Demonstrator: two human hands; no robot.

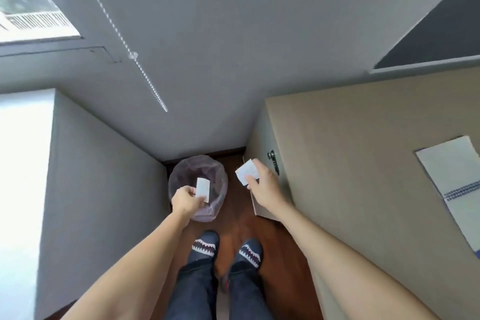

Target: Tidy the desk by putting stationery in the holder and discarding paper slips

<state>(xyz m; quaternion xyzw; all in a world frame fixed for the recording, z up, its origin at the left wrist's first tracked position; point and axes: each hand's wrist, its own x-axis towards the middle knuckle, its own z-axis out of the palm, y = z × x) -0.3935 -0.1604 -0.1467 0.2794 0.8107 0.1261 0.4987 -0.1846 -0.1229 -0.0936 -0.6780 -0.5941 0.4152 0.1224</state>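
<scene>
Two small white paper slips are held up, one in each hand. The left hand (pixel 185 199) pinches a flat slip (pixel 202 189) over the round bin with a thin plastic liner (pixel 181 171). The right hand (pixel 263 181) grips a creased slip (pixel 246 171) beside the tan wooden surface (pixel 350 163), which holds one spiral notebook (pixel 452 176).

Glossy wood floor (pixel 272 241), translucent plastic bin liner (pixel 181 171), matt paper slips (pixel 202 188)
</scene>
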